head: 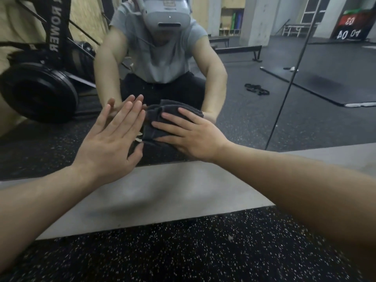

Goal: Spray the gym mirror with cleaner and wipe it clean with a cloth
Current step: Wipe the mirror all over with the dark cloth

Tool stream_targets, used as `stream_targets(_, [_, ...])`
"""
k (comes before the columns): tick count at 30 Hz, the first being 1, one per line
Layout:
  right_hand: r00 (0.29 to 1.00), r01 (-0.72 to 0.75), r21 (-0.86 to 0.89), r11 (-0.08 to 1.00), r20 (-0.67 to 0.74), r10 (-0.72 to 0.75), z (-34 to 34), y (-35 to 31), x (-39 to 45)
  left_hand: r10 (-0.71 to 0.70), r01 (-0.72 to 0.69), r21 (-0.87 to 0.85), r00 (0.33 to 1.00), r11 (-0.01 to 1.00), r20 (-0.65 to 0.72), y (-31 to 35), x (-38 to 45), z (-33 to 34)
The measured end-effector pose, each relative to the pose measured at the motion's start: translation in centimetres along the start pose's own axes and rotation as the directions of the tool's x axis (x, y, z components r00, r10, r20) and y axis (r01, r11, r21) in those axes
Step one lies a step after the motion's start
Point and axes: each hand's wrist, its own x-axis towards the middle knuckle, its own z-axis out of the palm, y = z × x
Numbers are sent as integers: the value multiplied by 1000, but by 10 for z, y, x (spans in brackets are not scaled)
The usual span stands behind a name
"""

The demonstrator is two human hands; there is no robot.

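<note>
Right hand (190,137) is flat with fingers spread, pressing a folded dark grey terry cloth (162,117) against the big wall-mounted gym mirror (254,102), low down near its bottom edge just above the pale grey concrete ledge (162,192). Left hand (110,137) is just beside the cloth, fingers straight and together, fingertips on the glass and holding nothing. Reflected in the mirror you can see black weight plates (38,92) toward the left edge, and speckled black rubber flooring (183,251) runs below the ledge.
</note>
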Motion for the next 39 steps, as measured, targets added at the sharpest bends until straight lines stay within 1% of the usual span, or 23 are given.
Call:
stream_targets(2, [999, -36, 1, 999, -31, 36, -14, 27, 1, 9, -8, 28, 1000, 1000, -7, -13, 14, -12])
stream_targets(5, [986, -157, -60, 986, -61, 153, -38, 73, -10, -9, 10, 61, 1000, 998, -26, -32, 47, -36])
stream_targets(7, [961, -269, -114, 956, -91, 260, -56, 104, -20, -18, 22, 74, 999, 997, -51, -43, 71, -52])
stream_targets(9, [918, -390, -133, 911, -129, 374, -74, 133, -26, -50, 55, 72, 996, 996, -75, -51, 92, -69])
stream_targets(11, [854, -517, -112, 849, -141, 501, -90, 156, -25, -96, 101, 61, 992, 993, -84, -59, 110, -85])
stream_targets(13, [760, -647, -77, 758, -136, 635, -100, 166, -16, -156, 159, 49, 986, 986, -65, -67, 125, -98])
stream_targets(16, [613, -780, 36, 625, -153, 775, -101, 155, 18, -257, 258, 35, 966, 965, -40, -82, 148, -116])
stream_targets(18, [515, -831, 136, 540, -179, 838, -99, 138, 50, -286, 287, 26, 958, 958, -28, -91, 158, -123])
stream_targets(19, [505, -828, 171, 534, -186, 843, -99, 129, 68, -288, 288, 28, 958, 957, -16, -94, 161, -124])
stream_targets(20, [535, -805, 182, 565, -188, 823, -99, 120, 85, -284, 284, 30, 959, 958, -3, -97, 163, -125])
stream_targets(22, [654, -716, 164, 679, -182, 734, -99, 101, 117, -270, 270, 11, 963, 963, 17, -101, 164, -125])
stream_targets(23, [705, -665, 163, 728, -183, 685, -98, 93, 129, -265, 265, -4, 964, 964, 25, -102, 164, -125])
stream_targets(24, [741, -624, 163, 764, -186, 645, -97, 87, 137, -261, 262, -16, 965, 965, 32, -102, 163, -125])
stream_targets(28, [842, -495, 94, 864, -194, 504, -101, 95, 129, -270, 272, -40, 962, 962, 50, -99, 163, -126])
stream_targets(30, [870, -448, 59, 892, -200, 450, -106, 115, 110, -272, 275, -46, 960, 960, 62, -100, 163, -127])
stream_targets(31, [866, -461, 49, 886, -194, 461, -107, 125, 98, -275, 278, -55, 960, 959, 59, -100, 163, -128])
stream_targets(33, [817, -551, 40, 834, -177, 548, -110, 144, 70, -263, 264, -66, 965, 962, 16, -99, 162, -133])
stream_targets(35, [749, -646, 27, 763, -169, 640, -114, 163, 39, -232, 229, -67, 972, 971, -44, -94, 165, -137])
stream_targets(37, [685, -718, 25, 695, -154, 713, -120, 183, 9, -237, 230, -74, 967, 970, -95, -91, 179, -143])
stream_targets(39, [585, -801, 63, 595, -131, 800, -126, 201, -11, -271, 263, -85, 956, 961, -111, -92, 200, -149])
